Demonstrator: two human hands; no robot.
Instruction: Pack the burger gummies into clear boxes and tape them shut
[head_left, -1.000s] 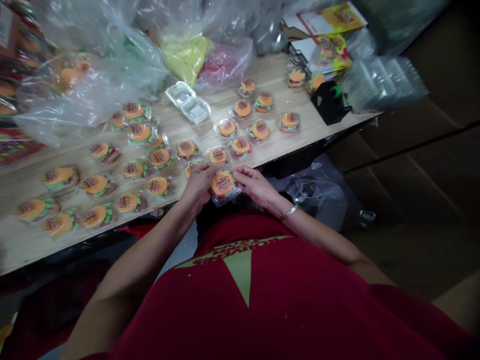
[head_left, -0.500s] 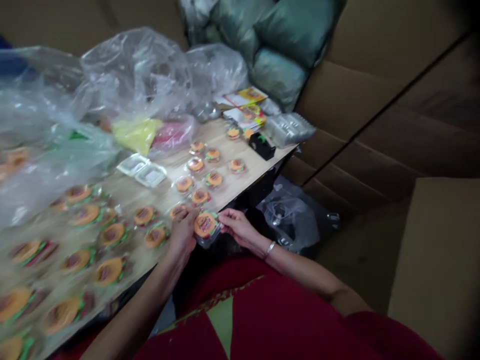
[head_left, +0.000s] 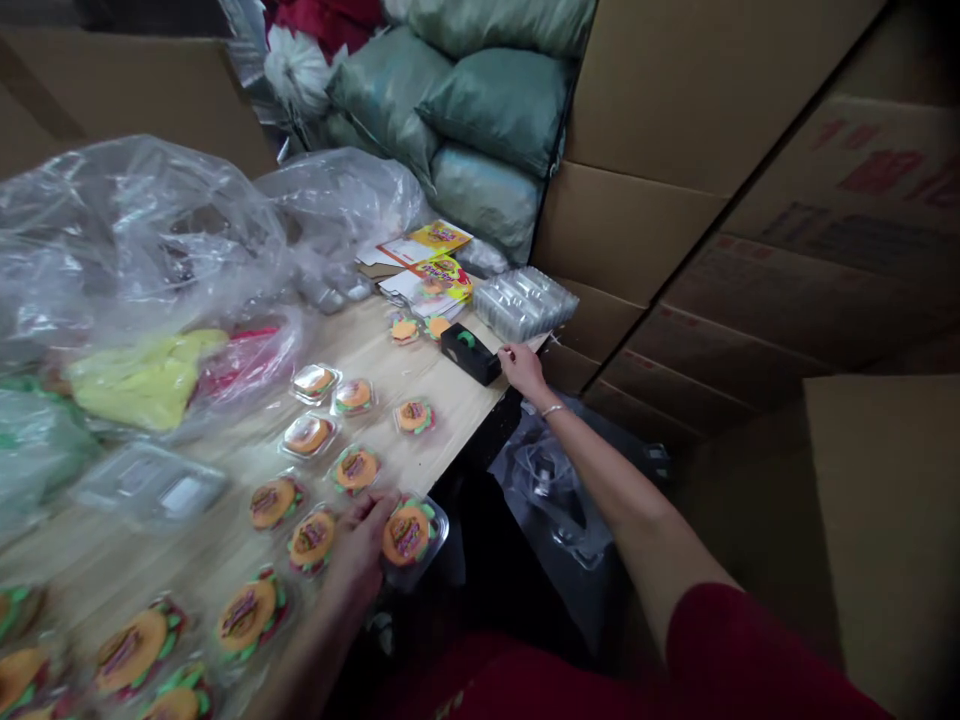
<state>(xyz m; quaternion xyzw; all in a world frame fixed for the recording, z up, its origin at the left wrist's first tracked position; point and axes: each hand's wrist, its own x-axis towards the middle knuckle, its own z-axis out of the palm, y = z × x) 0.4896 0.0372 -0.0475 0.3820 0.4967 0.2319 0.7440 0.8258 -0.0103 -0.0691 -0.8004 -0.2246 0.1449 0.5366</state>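
My left hand (head_left: 364, 550) is closed on the edge of a clear plastic box (head_left: 433, 545) with a toy-like burger (head_left: 407, 531) inside, at the table's front edge. The burger has an orange bun with a printed top and green and red layers. Farther out, my right hand (head_left: 523, 370) pinches its fingers together at the near right end of a black tape dispenser (head_left: 470, 354) with a green roll core. Whatever lies between those fingertips is too small to make out. Similar boxed burgers (head_left: 356, 468) lie on the table close to my left hand.
Several more burgers (head_left: 139, 645) cover the near left of the wooden table (head_left: 405, 465). An open clear box (head_left: 150, 485) lies by plastic bags (head_left: 150, 230). Printed cards (head_left: 427, 280) and stacked clear trays (head_left: 525, 300) stand behind the dispenser. Cardboard boxes (head_left: 630, 230) rise on the right.
My right hand has left the burger box and reached forward to the tape dispenser. My left hand still holds the box. The view has swung to the right.
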